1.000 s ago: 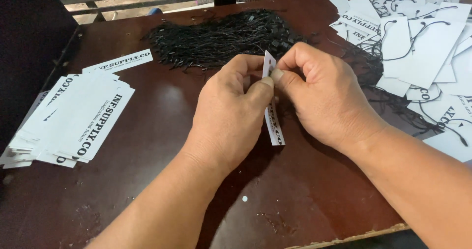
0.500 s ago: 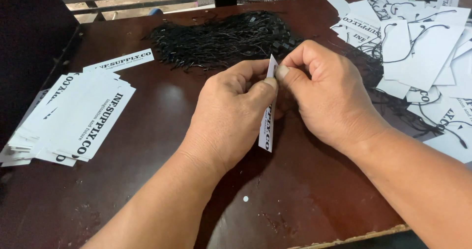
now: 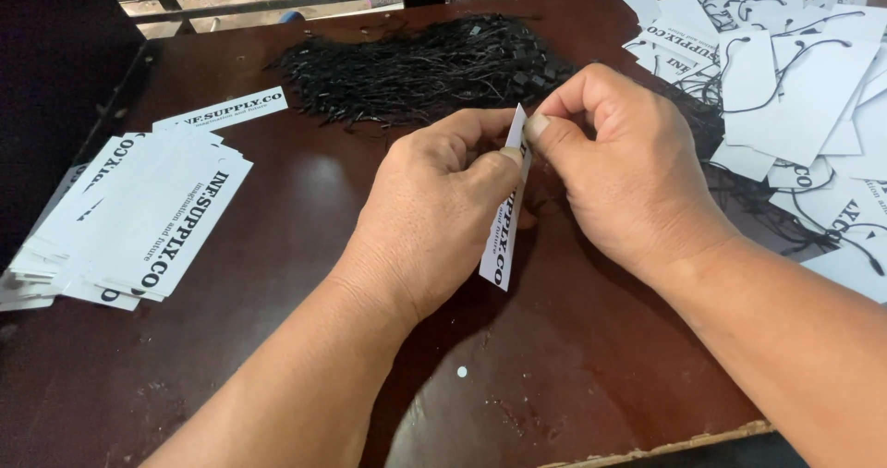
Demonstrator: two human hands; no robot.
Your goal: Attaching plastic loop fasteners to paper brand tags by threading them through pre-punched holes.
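Both hands meet above the dark counter [image 3: 277, 246]: the left hand [image 3: 434, 218] and right hand [image 3: 628, 182] pinch the top of a white paper tag [image 3: 504, 237], which hangs edge-on between them, near a heap of black strings [image 3: 416, 66]

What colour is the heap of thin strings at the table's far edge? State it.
Black, seen best in the head view.

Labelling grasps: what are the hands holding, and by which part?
Both hands, left and right, pinch one white paper tag at its top end; its lower end hangs free above the table.
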